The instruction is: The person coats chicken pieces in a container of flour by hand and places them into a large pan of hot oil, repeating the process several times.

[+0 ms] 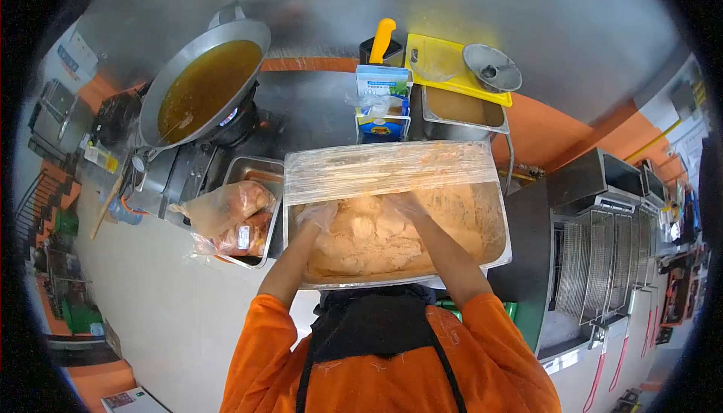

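Observation:
A large metal tray (506, 251) of pale orange breading flour (461, 221) lies in front of me. Clear plastic film (388, 166) stretches across its far part. Both hands wear thin clear gloves and reach into the flour near the film's edge. My left hand (321, 216) is at the tray's left side, and my right hand (405, 206) is near the middle. Between them lie several lumpy flour-coated pieces (364, 226), their kind hidden by the coating. Flour and glove plastic hide the fingers of both hands.
Left of the tray, a metal pan (262, 262) holds bagged raw meat (245, 217). A wok (260, 36) of oil sits on a burner behind it. Beyond the tray are a yellow-handled knife (382, 40), a yellow board (422, 51) and a metal strainer (493, 67). Fryer baskets (602, 255) stand right.

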{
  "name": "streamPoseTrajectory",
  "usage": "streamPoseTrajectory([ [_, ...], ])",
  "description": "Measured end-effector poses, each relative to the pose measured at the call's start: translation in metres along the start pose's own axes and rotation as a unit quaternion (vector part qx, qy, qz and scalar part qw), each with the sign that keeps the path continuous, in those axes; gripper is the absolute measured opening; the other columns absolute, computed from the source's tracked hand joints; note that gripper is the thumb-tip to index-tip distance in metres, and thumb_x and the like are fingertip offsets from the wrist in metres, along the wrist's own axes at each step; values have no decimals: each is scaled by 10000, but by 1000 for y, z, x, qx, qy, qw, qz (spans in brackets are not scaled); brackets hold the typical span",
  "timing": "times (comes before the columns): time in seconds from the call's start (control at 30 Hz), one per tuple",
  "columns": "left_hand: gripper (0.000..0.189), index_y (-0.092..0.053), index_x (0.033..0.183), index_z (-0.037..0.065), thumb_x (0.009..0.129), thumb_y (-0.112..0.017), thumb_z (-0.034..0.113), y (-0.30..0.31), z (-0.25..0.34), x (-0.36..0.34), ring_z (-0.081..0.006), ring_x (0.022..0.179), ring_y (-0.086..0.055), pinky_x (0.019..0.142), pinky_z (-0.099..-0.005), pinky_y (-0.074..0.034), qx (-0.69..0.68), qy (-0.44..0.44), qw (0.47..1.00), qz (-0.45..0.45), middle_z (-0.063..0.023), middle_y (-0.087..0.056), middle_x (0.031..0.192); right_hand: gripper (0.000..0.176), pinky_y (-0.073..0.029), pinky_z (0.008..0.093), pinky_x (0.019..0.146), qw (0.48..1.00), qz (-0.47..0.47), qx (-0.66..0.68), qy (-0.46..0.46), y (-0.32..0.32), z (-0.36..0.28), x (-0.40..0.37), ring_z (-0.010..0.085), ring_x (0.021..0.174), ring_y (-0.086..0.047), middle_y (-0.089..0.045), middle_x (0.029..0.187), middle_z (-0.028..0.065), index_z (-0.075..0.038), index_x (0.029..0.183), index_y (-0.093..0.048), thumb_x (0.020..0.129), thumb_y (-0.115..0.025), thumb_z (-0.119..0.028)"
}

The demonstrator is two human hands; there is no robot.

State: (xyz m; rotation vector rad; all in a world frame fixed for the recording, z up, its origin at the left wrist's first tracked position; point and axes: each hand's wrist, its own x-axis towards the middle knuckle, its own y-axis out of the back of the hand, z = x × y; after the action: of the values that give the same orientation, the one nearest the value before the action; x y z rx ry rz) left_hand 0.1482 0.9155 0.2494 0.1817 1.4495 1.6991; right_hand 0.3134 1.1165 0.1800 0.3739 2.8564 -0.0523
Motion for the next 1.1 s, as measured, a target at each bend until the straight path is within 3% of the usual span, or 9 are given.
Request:
streamPoseTrajectory([
  [0.27, 662, -337, 1422, 74, 934, -415, 515, 11, -8, 6, -267, 1289, -381, 1059, -426, -321, 30, -63, 996, 56, -110, -389, 1431, 509, -234, 355, 1123, 985, 8, 150, 80, -1, 15, 22, 245, 1322, -328, -358, 1450, 118, -82, 1409, -354, 963, -474, -295],
  [0.33, 657, -341, 1419, 71, 936, -420, 509, 17, -10, 5, -262, 1285, -383, 1055, -424, -325, 27, -71, 995, 59, -110, -391, 1428, 441, -351, 374, 1041, 961, 91, -258, -30, -33, -80, -8, 243, 1243, -444, -490, 1335, 160, -36, 1296, -487, 912, -491, -252],
  [0.4, 653, -345, 1416, 68, 937, -426, 504, 1, -13, 22, -257, 1281, -385, 1050, -421, -328, 40, -83, 992, 91, -109, -393, 1425, 397, -437, 387, 930, 701, 296, -585, 280, -44, -16, 30, 285, 1103, -545, -580, 1201, 163, -20, 1231, -530, 902, -474, -235],
  [0.5, 645, -352, 1412, 63, 939, -434, 496, -47, -36, 60, -250, 1274, -389, 1044, -418, -334, 26, -110, 981, 155, -108, -396, 1421, 398, -441, 385, 928, 951, 174, -226, 118, -62, -30, 29, 287, 1099, -550, -582, 1199, 168, -18, 1236, -527, 906, -468, -233],
  [0.77, 624, -393, 1388, 58, 945, -392, 498, 12, -8, 4, -248, 1276, -397, 1056, -388, -318, 12, -99, 995, 8, -110, -424, 1402, 401, -452, 380, 922, 947, 0, 322, -7, -3, -33, -13, 293, 1091, -564, -589, 1194, 183, -11, 1248, -520, 917, -451, -228],
  [0.8, 623, -398, 1385, 57, 946, -386, 499, 6, -8, 5, -248, 1276, -398, 1058, -384, -315, 9, -102, 995, 10, -110, -428, 1400, 401, -452, 380, 922, 947, -1, 322, -9, -7, -38, -9, 293, 1091, -564, -589, 1194, 183, -11, 1248, -520, 917, -451, -228],
  [0.87, 620, -410, 1378, 56, 947, -373, 501, 1, -1, 3, -249, 1277, -400, 1062, -376, -310, -11, -106, 994, 18, -111, -436, 1395, 471, -397, 369, 989, 886, -108, -448, 54, -24, -51, 1, 246, 1170, -516, -522, 1323, 150, -53, 1343, -447, 958, -442, -324],
  [0.9, 619, -415, 1375, 56, 948, -366, 501, 2, -3, 2, -249, 1278, -401, 1064, -372, -307, -25, -105, 994, 18, -111, -440, 1392, 455, -425, 375, 956, 991, -50, -117, 42, -28, -43, -10, 259, 1137, -542, -529, 1306, 172, -58, 1306, -487, 959, -426, -346],
  [1.1, 619, -449, 1356, 53, 952, -328, 506, 74, 40, -64, -249, 1281, -407, 1077, -348, -292, -23, -61, 997, -34, -113, -463, 1378, 560, -369, 370, 1022, 910, -89, -404, -23, 24, -91, -65, 308, 1228, -479, -483, 1344, 199, -82, 1318, -490, 951, -355, -483],
])
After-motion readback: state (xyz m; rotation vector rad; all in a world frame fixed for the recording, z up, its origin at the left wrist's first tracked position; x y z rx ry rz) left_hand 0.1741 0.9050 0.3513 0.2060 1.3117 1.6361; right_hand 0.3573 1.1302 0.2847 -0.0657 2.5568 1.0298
